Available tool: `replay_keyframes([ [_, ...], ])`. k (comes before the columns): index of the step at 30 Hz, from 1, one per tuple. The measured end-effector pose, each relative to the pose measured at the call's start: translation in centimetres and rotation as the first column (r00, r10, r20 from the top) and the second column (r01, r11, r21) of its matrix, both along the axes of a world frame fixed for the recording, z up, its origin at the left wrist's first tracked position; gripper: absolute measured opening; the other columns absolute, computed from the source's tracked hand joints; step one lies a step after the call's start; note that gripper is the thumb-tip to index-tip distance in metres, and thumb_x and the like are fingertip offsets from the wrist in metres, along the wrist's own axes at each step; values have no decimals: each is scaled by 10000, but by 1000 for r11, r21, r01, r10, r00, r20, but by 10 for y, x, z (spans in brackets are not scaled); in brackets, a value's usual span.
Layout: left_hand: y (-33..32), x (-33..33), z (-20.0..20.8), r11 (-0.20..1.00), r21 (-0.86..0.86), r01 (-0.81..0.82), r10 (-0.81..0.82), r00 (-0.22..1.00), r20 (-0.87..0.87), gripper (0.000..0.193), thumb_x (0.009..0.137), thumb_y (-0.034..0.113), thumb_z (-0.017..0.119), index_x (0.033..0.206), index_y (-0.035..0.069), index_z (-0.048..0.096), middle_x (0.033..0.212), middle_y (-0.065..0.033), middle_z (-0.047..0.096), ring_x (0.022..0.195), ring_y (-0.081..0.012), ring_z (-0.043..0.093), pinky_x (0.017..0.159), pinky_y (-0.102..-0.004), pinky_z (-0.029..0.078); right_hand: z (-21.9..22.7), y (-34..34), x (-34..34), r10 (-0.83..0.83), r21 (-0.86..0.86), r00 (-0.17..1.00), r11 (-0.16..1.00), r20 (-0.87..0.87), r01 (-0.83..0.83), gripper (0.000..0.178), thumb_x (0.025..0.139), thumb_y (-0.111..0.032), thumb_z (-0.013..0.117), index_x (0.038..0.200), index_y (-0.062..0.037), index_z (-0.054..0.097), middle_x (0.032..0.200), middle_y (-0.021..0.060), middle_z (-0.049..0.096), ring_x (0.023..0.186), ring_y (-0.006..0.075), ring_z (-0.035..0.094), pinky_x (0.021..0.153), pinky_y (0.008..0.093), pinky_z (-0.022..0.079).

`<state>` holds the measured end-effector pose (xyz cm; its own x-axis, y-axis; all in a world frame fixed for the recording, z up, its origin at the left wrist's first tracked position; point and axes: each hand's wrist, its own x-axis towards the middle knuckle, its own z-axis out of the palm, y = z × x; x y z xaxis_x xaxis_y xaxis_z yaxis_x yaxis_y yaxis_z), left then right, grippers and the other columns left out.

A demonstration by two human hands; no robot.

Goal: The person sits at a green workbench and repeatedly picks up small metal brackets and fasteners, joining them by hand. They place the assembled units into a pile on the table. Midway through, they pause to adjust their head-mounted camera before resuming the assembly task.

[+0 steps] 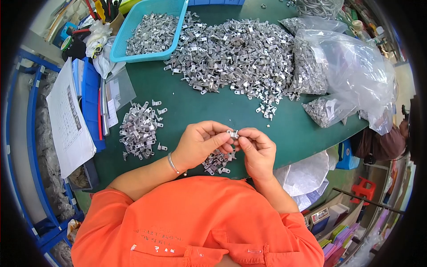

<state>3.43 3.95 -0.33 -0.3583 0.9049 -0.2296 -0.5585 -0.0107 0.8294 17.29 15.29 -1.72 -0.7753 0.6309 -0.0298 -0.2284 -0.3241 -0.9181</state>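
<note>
Small bent silver metal bracket [233, 132] is sitting pinched between both hands, raised just above the near part of the green bench [213, 104]. Left hand [201, 143] is closing its thumb and forefinger narrowly on the bracket's left end, the other fingers curling loosely beneath; a thin silver bangle [172, 163] is circling that wrist. Right hand [257, 149] is gripping the bracket's right end in the same way, its grip drawn tight around the piece, so the two sets of fingertips are nearly touching each other.

Directly under the hands a little heap of the same silver brackets [216, 161] is lying on the bench. To the left, well apart from the hands, a larger loose pile of brackets [139, 129] is spreading out. At the far side a broad mound of brackets [235, 55] is lying beside a light blue plastic basket [147, 55] that is holding more of them. Clear plastic bags [351, 75] with metal parts are slumping on the right of the bench, and a white printed sheet [66, 120] is hanging over the left edge.
</note>
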Motion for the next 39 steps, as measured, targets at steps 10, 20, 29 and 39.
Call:
replay_keyframes([
  [10, -1, 2, -4, 999, 39, -14, 15, 1000, -25, 148, 885, -3, 624, 1025, -46, 609, 944, -132, 673, 826, -183, 678, 740, -300, 574, -4, 1, -3, -57, 386, 996, 919, -66, 78, 193, 850, 90, 618, 1038, 54, 598, 1049, 125, 598, 924, 160, 616, 780, 256, 514],
  [20, -1, 4, -2, 993, 71, -93, 112, 930, -349, 142, 827, -85, 650, 955, -36, 615, 985, -102, 646, 887, -158, 647, 769, -277, 551, -4, -1, 4, -21, 351, 999, 936, 26, 11, 186, 855, 86, 608, 1037, 48, 613, 1077, 135, 594, 950, 177, 608, 812, 275, 514],
  [29, 21, -135, 21, 711, 186, -678, 679, 731, 72, 278, 891, -59, 534, 1162, -107, 493, 1158, -188, 578, 1118, -267, 580, 996, -329, 478, -20, 73, 2, -546, 943, 829, 324, 120, 77, 129, 779, -14, 676, 906, -22, 650, 867, 103, 616, 786, 283, 576, 710, 367, 462],
  [39, 12, -27, 6, 950, 8, -311, 305, 927, -218, 304, 827, -56, 628, 1118, -11, 552, 984, -117, 638, 849, -186, 648, 710, -288, 544, -10, 59, -16, -289, 773, 943, 631, 165, 58, 133, 789, 45, 673, 898, -27, 647, 887, 66, 611, 798, 189, 600, 702, 295, 483],
])
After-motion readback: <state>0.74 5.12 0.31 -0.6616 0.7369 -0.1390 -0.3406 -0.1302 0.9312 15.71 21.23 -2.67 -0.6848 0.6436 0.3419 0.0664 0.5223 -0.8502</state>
